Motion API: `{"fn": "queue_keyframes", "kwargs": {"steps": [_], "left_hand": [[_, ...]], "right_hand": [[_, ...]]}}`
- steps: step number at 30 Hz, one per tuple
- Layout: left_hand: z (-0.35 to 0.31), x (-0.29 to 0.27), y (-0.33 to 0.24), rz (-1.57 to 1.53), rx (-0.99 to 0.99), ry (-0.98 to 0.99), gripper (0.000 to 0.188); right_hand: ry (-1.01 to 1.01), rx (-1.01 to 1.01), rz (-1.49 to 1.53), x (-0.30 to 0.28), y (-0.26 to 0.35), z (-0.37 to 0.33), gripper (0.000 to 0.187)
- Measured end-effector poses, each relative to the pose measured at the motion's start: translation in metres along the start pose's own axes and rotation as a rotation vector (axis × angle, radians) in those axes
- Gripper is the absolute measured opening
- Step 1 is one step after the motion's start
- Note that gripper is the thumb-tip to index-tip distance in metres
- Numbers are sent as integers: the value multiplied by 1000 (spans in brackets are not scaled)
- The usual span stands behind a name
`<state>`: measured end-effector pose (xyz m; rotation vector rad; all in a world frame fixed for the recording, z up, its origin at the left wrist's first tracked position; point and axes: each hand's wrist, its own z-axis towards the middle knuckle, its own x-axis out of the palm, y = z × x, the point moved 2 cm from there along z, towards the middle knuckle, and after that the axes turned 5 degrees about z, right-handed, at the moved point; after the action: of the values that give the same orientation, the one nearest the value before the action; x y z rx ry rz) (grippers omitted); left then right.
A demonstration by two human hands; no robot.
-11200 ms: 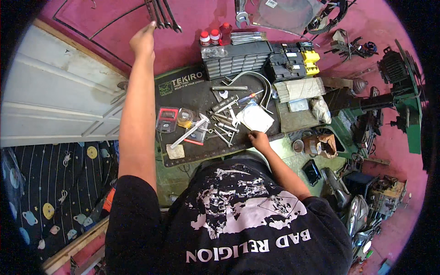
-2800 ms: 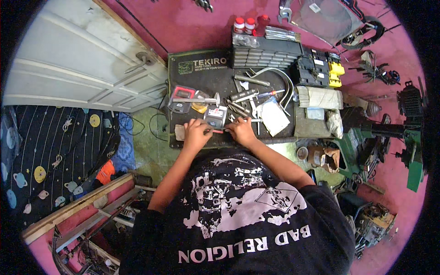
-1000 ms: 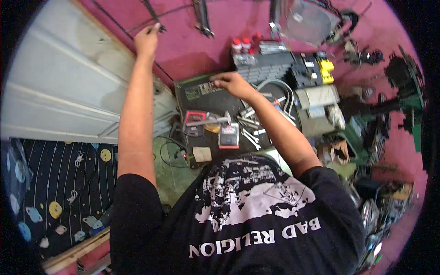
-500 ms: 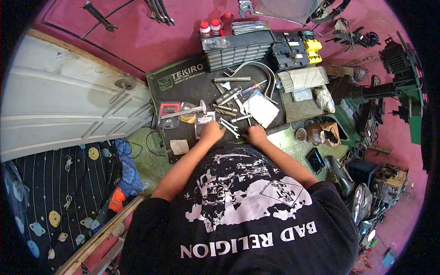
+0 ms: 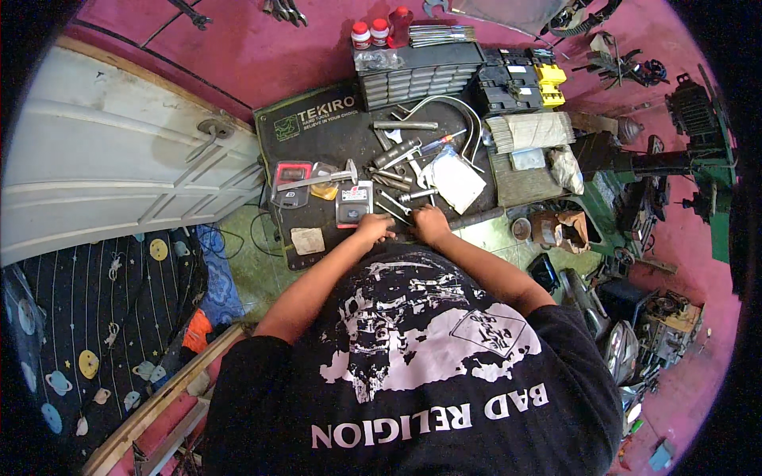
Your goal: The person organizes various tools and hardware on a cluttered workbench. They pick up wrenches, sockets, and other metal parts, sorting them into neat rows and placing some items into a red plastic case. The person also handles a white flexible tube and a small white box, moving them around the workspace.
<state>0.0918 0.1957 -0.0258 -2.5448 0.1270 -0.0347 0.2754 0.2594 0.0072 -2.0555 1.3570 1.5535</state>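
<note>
At the near edge of the dark work mat, my left hand (image 5: 376, 228) rests with its fingers curled. It is just below a clear-fronted package (image 5: 354, 203) with a grey insert. My right hand (image 5: 429, 225) is close beside it, its bent fingers over the lower ends of the small combination wrenches (image 5: 393, 208). Whatever lies under either hand's fingertips is hidden. Beyond my right hand are a metal socket bar (image 5: 418, 194) and a white sheet or packet (image 5: 458, 189). A vernier caliper (image 5: 319, 181) lies across a red-and-grey case (image 5: 290, 190) to the left.
A small-drawer cabinet (image 5: 421, 75) stands at the back, with black and yellow boxes (image 5: 524, 83) to its right. A curved metal strap (image 5: 474, 131) arcs behind the tools. Paper (image 5: 308, 240) lies near the left edge. A white door (image 5: 119, 151) stands at left.
My right hand has moved left from the socket bar to the wrenches. My left hand has drawn down off the package, whose grey insert now shows. The view has shifted slightly.
</note>
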Motion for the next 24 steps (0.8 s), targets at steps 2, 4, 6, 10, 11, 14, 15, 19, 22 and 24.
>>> {"fn": "queue_keyframes", "kwargs": {"steps": [2,4,6,10,11,14,15,19,22,24], "left_hand": [[-2,-1,0,-89,-34,32,27],[0,0,4,-187,-13,29,26],[-4,-1,5,-249,-28,68,25],[-21,-12,-7,-136,119,-44,26],[-28,-17,-14,-56,325,-115,28],[-55,-42,-54,5,505,-183,28],[-56,-54,-55,-159,486,-235,27],[-105,-99,-109,-48,726,-342,25],[-138,-139,-130,-25,799,-529,24],[-159,-164,-157,-65,907,-558,24]], "right_hand": [[-72,0,61,3,1,-4,34],[-70,39,178,1,1,-4,35],[-39,57,400,-2,3,-10,33],[60,129,838,-19,19,-17,25],[49,117,882,-19,24,-14,16],[-121,-39,1052,-29,35,4,17],[-121,-41,1058,-53,56,8,16],[-74,-189,1182,-90,82,47,20],[0,-263,1199,-154,135,53,25],[-181,-322,1128,-172,156,70,29]]}}
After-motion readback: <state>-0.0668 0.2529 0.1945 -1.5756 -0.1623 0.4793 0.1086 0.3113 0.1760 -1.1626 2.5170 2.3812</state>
